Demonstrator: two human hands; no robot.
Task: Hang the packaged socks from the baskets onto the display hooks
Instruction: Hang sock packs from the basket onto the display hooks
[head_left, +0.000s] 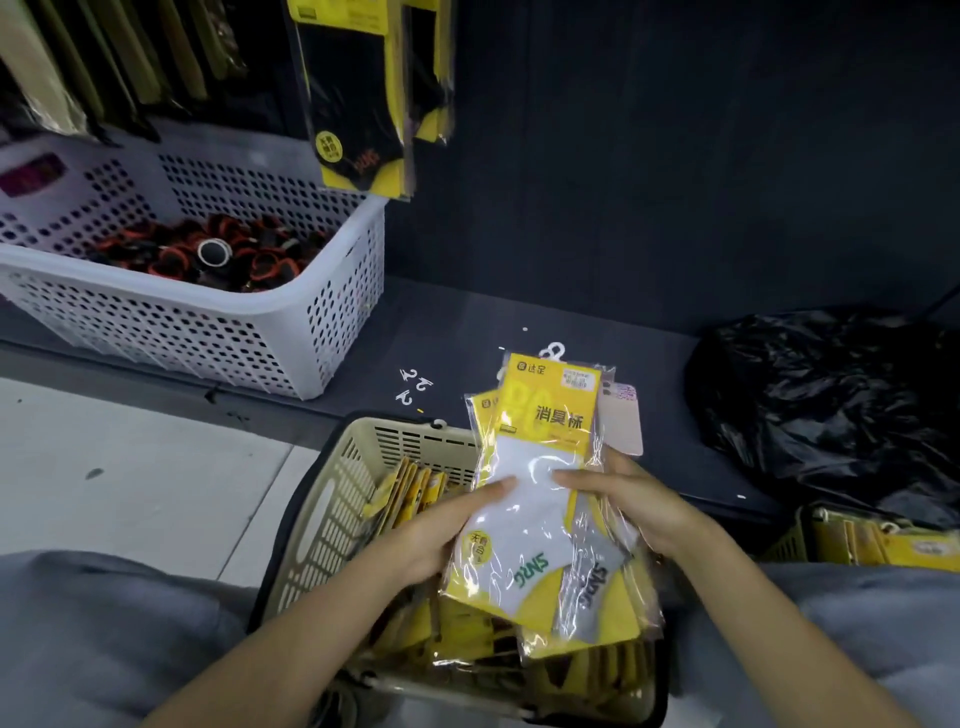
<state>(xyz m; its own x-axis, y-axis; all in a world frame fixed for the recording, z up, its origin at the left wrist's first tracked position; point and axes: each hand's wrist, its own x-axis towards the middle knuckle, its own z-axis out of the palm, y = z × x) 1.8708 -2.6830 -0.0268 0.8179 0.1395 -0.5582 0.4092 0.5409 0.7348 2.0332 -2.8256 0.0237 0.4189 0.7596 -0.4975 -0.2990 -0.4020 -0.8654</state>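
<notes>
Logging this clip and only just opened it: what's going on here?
A person holds a stack of packaged socks between the left-hand grip and right-hand grip, thumbs on the top pack, over a beige basket holding more packs. This stack is not yet hung. Black sock packs already hang on the display behind.

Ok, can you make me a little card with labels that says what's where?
hands: left hand and right hand both hold a stack of sock packs
stack: above the beige basket, more packs inside
left side: white basket holding black and orange things
right side: black bag
already up: black packs hanging at the top
shelf: small white hooks lying loose
</notes>
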